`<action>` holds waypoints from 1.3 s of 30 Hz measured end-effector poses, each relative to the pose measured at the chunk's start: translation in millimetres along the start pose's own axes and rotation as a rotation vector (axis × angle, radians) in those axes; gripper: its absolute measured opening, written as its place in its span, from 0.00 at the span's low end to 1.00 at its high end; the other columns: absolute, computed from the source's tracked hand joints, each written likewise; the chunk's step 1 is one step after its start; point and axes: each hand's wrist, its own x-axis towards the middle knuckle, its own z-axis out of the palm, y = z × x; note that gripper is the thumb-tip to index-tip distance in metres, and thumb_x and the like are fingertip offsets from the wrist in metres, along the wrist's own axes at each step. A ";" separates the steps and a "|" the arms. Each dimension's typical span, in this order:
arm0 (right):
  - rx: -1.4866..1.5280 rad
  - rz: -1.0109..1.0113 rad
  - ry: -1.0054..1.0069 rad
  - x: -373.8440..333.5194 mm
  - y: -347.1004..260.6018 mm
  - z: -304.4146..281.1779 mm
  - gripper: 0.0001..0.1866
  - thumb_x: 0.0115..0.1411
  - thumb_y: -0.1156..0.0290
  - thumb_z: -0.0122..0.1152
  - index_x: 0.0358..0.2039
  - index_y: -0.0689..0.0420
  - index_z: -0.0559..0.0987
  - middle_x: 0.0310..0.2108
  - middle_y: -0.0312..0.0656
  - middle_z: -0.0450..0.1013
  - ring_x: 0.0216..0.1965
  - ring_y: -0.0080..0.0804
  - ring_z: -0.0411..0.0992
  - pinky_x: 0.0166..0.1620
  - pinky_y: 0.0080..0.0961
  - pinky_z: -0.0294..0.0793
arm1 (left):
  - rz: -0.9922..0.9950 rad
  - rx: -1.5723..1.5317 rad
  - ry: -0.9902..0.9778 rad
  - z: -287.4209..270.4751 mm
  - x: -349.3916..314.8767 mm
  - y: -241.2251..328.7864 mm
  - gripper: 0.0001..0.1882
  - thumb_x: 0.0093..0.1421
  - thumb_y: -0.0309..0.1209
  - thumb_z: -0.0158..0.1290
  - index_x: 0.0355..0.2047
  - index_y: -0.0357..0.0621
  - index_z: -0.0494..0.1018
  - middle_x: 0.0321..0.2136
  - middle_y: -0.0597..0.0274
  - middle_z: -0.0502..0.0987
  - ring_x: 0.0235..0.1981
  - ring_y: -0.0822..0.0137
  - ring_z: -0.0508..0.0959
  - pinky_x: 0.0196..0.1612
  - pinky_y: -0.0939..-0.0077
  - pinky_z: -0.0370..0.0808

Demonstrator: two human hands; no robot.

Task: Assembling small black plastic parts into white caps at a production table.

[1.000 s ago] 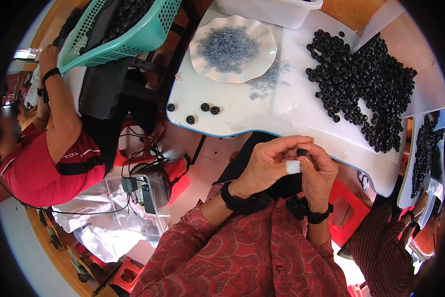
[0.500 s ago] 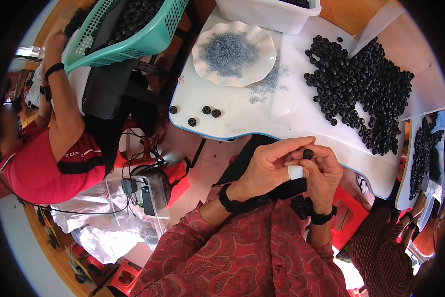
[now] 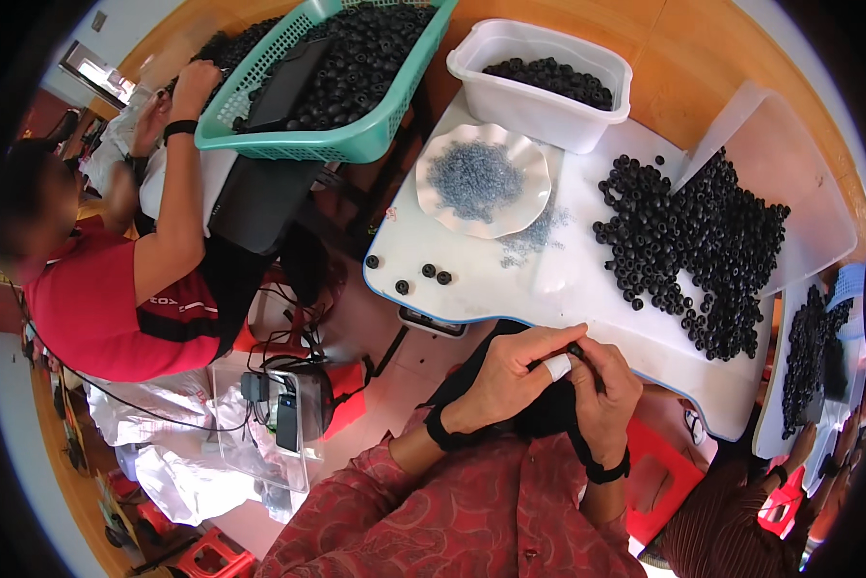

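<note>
My left hand (image 3: 506,378), with white tape (image 3: 556,366) around its thumb, meets my right hand (image 3: 603,397) just off the table's front edge. Between the fingertips of both is a small black round piece (image 3: 574,349), mostly covered by the fingers. A big heap of black ring-shaped pieces (image 3: 635,226) lies on the white table (image 3: 491,294) to the right. On the table's left part rests a scalloped white plate (image 3: 529,214) of tiny clear bluish pieces (image 3: 476,180), some spilled beside it. Several black pieces (image 3: 430,271) lie apart near the left edge.
Behind the plate stands a white tub (image 3: 548,114) of black pieces. A translucent bin (image 3: 789,183) lies tipped at the heap. A green basket (image 3: 351,144) holds more pieces at far left, beside a co-worker in red (image 3: 115,299). Another person's striped sleeve (image 3: 732,511) shows at lower right.
The view has shifted, so the table and hands sit lower in the picture. My fingers have closed further over the black piece, which shows less now.
</note>
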 end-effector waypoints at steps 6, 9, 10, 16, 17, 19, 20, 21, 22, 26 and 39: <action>-0.034 -0.005 -0.013 -6.3 3.4 3.0 0.13 0.55 0.83 0.64 0.41 0.62 0.77 0.32 0.45 0.78 0.31 0.30 0.78 0.35 0.22 0.76 | -0.124 -0.043 0.029 -1.1 -5.8 1.3 0.19 0.60 0.15 0.51 0.53 0.35 0.74 0.45 0.58 0.79 0.45 0.72 0.78 0.49 0.80 0.75; -0.030 -0.011 -0.047 -8.8 2.4 -2.7 0.12 0.55 0.82 0.65 0.41 0.62 0.77 0.31 0.45 0.79 0.31 0.31 0.80 0.34 0.23 0.77 | -0.195 -0.146 0.050 1.1 -8.6 -3.3 0.17 0.60 0.18 0.53 0.50 0.37 0.76 0.40 0.61 0.80 0.36 0.78 0.78 0.37 0.85 0.75; -0.010 -0.008 -0.057 -9.2 3.3 -4.8 0.13 0.55 0.82 0.65 0.41 0.62 0.77 0.31 0.45 0.79 0.31 0.32 0.80 0.34 0.23 0.78 | -0.217 -0.184 0.060 2.9 -8.9 -4.4 0.16 0.60 0.19 0.55 0.49 0.38 0.77 0.38 0.63 0.81 0.32 0.80 0.78 0.31 0.87 0.74; -0.096 -0.139 -0.077 -8.8 13.1 -18.6 0.09 0.52 0.79 0.69 0.34 0.62 0.79 0.27 0.43 0.78 0.26 0.31 0.78 0.30 0.22 0.76 | -0.248 -0.126 0.006 4.0 -4.5 0.4 0.14 0.61 0.17 0.53 0.47 0.34 0.77 0.39 0.59 0.80 0.40 0.74 0.79 0.44 0.82 0.76; -0.146 -0.186 -0.092 -7.8 14.1 -22.5 0.08 0.52 0.79 0.69 0.32 0.62 0.79 0.26 0.42 0.77 0.25 0.30 0.78 0.29 0.22 0.76 | -0.252 -0.119 -0.005 3.8 -3.9 -0.4 0.13 0.61 0.18 0.54 0.47 0.34 0.78 0.38 0.60 0.80 0.39 0.75 0.79 0.42 0.83 0.77; -0.025 -0.149 -0.098 -9.4 11.1 -27.3 0.07 0.51 0.79 0.70 0.30 0.62 0.80 0.25 0.41 0.77 0.24 0.29 0.77 0.28 0.20 0.75 | -0.307 -0.155 -0.129 -1.4 0.0 0.6 0.13 0.61 0.21 0.55 0.46 0.34 0.78 0.35 0.61 0.81 0.33 0.75 0.79 0.37 0.84 0.77; 0.035 -0.131 -0.102 -10.4 10.1 -28.9 0.06 0.51 0.79 0.70 0.29 0.62 0.80 0.24 0.41 0.76 0.23 0.28 0.76 0.27 0.20 0.75 | -0.335 -0.173 -0.191 -4.0 2.0 2.1 0.12 0.61 0.22 0.55 0.46 0.35 0.78 0.34 0.61 0.81 0.31 0.76 0.79 0.34 0.84 0.77; 0.117 -0.078 -0.113 -12.5 10.0 -30.1 0.06 0.52 0.80 0.69 0.30 0.63 0.80 0.25 0.41 0.76 0.23 0.27 0.76 0.27 0.19 0.75 | -0.359 -0.218 -0.208 -4.9 2.5 4.4 0.12 0.62 0.23 0.55 0.46 0.35 0.78 0.33 0.61 0.81 0.29 0.76 0.79 0.32 0.84 0.77; 0.199 -0.026 -0.125 -14.9 10.1 -31.1 0.05 0.53 0.80 0.68 0.30 0.63 0.80 0.25 0.41 0.77 0.24 0.26 0.76 0.27 0.18 0.75 | -0.382 -0.264 -0.225 -5.4 2.8 7.4 0.12 0.62 0.24 0.55 0.45 0.35 0.78 0.32 0.61 0.81 0.27 0.76 0.79 0.30 0.84 0.77; 0.402 0.187 -0.067 -17.2 3.3 -30.1 0.02 0.59 0.81 0.61 0.33 0.66 0.79 0.25 0.41 0.76 0.23 0.24 0.76 0.28 0.16 0.75 | -0.466 -0.280 -0.237 -8.4 15.5 19.1 0.11 0.64 0.26 0.54 0.44 0.34 0.78 0.31 0.60 0.80 0.25 0.74 0.79 0.28 0.83 0.78; 0.391 0.327 0.078 -40.3 22.7 -29.7 0.05 0.62 0.77 0.60 0.36 0.66 0.79 0.26 0.41 0.77 0.23 0.24 0.76 0.27 0.15 0.74 | 0.003 -0.479 0.329 -74.5 250.5 71.2 0.09 0.63 0.22 0.48 0.39 0.27 0.73 0.33 0.53 0.78 0.32 0.60 0.80 0.38 0.68 0.82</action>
